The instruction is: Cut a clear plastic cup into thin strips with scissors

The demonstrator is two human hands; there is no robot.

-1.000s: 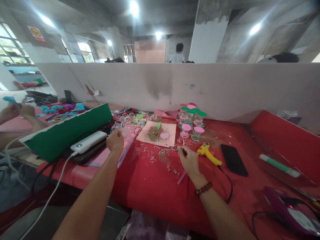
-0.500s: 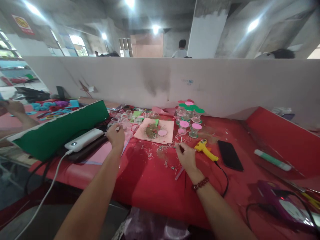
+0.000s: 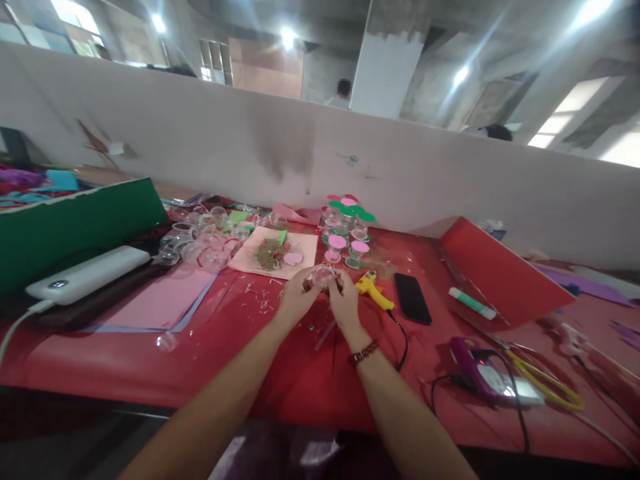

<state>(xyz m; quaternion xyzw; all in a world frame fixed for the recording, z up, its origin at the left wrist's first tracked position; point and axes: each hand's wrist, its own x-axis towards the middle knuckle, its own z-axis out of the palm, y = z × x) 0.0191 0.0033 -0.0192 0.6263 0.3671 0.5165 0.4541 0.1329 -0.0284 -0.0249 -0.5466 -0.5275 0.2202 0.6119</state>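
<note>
Both hands meet over the red table. My left hand (image 3: 299, 295) is closed around one side of a small clear plastic cup (image 3: 323, 275); my right hand (image 3: 344, 299) grips its other side. Fingers cover much of the cup, so its full shape is hidden. Just beyond the hands lies a pale pink sheet (image 3: 245, 257) bearing a brown crumbly heap (image 3: 270, 253), a pink paper disc (image 3: 293, 259) and a green scrap. A yellow glue gun (image 3: 375, 292) rests close to my right hand. Behind it stand several clear cups topped with pink and green discs (image 3: 357, 247).
Several loose clear cups (image 3: 200, 240) are piled at the left, near pink paper sheets (image 3: 155, 300) and a white power bank (image 3: 90, 273). On the right lie a black phone (image 3: 412, 298), a green-and-white tube (image 3: 471, 303), a purple device (image 3: 483, 373) with cables, and a standing red board (image 3: 500, 270).
My left hand has come in from the cup pile to meet my right hand, and a clear cup is now between them. The view has turned to the right.
</note>
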